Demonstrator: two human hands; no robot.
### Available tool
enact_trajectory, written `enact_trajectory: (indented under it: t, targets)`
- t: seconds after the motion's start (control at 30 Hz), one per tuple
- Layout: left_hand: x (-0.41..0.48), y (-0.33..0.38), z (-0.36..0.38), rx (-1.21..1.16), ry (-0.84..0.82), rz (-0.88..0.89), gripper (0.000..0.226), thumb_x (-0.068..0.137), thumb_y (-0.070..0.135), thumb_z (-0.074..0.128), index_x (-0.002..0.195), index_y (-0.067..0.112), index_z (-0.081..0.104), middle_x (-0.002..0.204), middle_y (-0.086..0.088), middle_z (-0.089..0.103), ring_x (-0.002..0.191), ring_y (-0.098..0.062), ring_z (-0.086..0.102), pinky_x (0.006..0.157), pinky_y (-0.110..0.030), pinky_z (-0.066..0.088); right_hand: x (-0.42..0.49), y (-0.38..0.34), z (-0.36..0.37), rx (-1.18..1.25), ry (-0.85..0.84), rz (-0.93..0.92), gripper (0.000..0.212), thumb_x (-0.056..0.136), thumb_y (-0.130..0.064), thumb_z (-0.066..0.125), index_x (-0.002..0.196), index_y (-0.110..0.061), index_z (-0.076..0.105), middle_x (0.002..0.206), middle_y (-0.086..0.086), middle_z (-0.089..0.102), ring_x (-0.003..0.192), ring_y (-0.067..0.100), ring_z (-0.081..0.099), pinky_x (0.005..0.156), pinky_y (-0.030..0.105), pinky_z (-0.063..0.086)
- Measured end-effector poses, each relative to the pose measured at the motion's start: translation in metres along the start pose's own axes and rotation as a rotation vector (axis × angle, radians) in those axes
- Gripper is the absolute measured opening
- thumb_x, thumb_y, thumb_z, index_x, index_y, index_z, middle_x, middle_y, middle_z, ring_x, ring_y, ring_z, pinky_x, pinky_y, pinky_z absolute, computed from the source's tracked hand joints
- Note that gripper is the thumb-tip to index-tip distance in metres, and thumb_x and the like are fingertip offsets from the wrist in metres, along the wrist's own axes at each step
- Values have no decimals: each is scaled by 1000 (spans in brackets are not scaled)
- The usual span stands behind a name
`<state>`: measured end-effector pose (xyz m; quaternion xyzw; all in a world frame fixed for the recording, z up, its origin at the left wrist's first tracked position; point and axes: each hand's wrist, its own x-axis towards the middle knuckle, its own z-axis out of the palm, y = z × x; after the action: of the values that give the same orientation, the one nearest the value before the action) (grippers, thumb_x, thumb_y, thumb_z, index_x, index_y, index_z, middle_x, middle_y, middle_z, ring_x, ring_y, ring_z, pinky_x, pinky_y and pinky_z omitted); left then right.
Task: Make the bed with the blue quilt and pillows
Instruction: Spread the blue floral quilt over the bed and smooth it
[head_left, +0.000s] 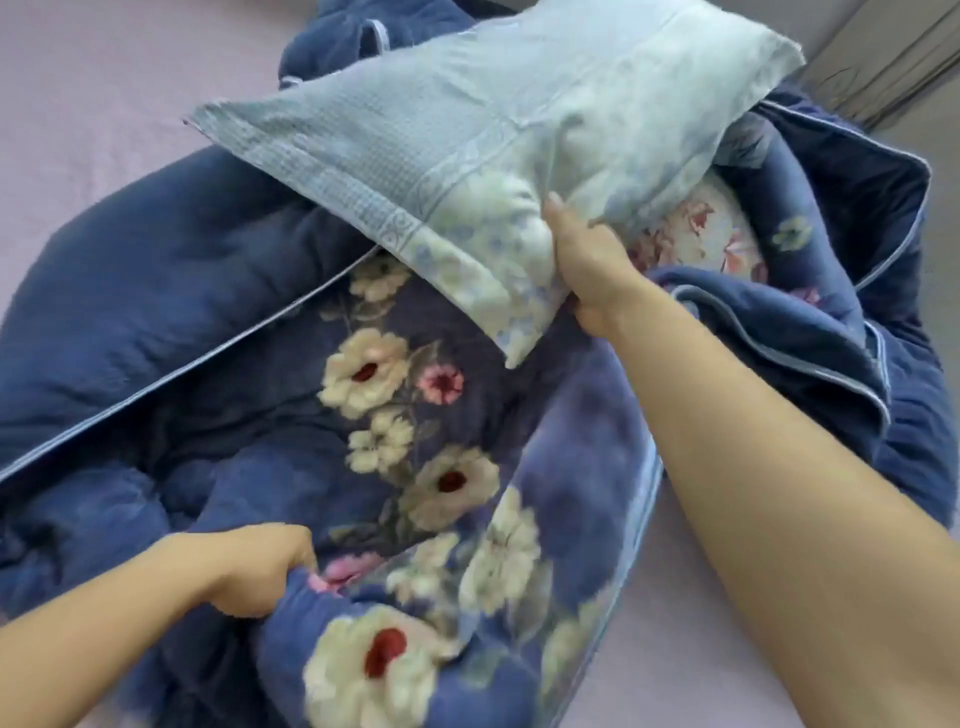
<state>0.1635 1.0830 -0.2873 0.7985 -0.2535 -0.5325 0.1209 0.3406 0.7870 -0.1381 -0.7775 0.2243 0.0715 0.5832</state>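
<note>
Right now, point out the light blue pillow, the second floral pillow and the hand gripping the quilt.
light blue pillow (467, 119): head view, its waffle-textured middle.
floral pillow (696, 234): head view, exposed face under the first.
left hand (260, 566): head view, knuckles, gripping the quilt (156, 291).

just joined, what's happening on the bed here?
A person is partway through making the bed. The right hand grips a light blue pillow by its edge, holding it above the crumpled blue quilt. The left hand clutches a bunch of the quilt's floral side near the bottom. A second, floral pillow lies half buried in the quilt. The pink sheet is mostly bare.
</note>
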Motion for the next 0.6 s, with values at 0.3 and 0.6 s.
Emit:
enact_trajectory:
  t: [0.3, 0.6]
  targets:
    - [13, 10, 30, -259, 855, -62, 57, 66, 18, 68, 123, 27, 63, 112, 2, 56, 108, -22, 49, 96, -34, 39, -115, 153, -55, -842, -291, 97, 47, 82, -25, 63, 129, -22, 59, 115, -7, 65, 80, -1, 65, 72, 14, 46]
    - [-36, 9, 183, -1107, 1279, -1089, 91, 79, 62, 56, 148, 14, 20, 150, -24, 22, 138, -40, 21, 111, -54, 17, -237, 240, -6, -306, 11, 188, 38, 88, -21, 67, 124, -14, 59, 121, -1, 63, 115, 13, 57, 95, 26, 42]
